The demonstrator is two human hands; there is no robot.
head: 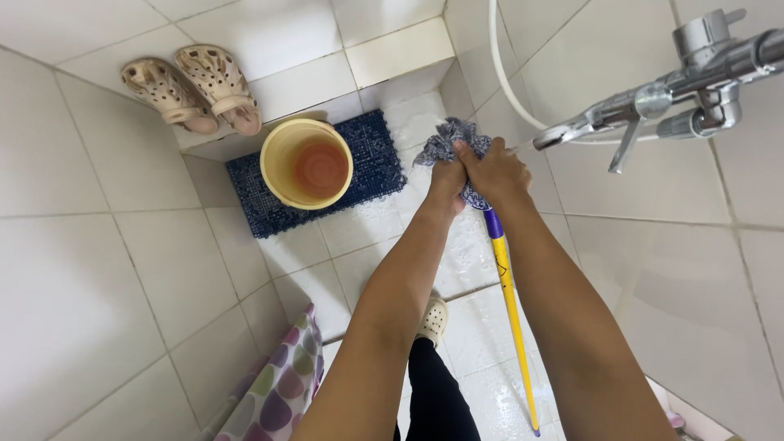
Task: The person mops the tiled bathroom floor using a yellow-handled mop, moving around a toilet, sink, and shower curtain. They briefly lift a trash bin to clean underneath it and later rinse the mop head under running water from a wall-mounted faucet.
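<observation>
Two hands are closed together around the wet mop head (451, 140), which we hold up above the shower floor (469, 253), just beside the chrome faucet (653, 102) on the right wall. Our left hand (447, 181) grips the lower part of the blue-grey strands, and our right hand (494, 170) wraps over it from the right side. The fingers (474, 155) of both hands are curled tight and pressed on the cloth, with no gap that we can see; the fingertips of the left hand are hidden behind the bundle.

From the mop head the yellow handle (510, 310) with its purple collar runs down toward us, between our forearms.

We judge some risks here. The floor tiles look wet and shiny, so our foot in the pale clog (433, 320) could slip if we lean more forward. The long handle hangs free below the hands, and it may swing against the leg or the wall tiles when the cloth is twisted. Squeezed water may also splash outside, toward the pair of beige clogs (193, 88) on the dry ledge. The yellow bucket (307, 163) stands apart on the blue mat (371, 159), so drips fall on the floor and not inside it.
</observation>
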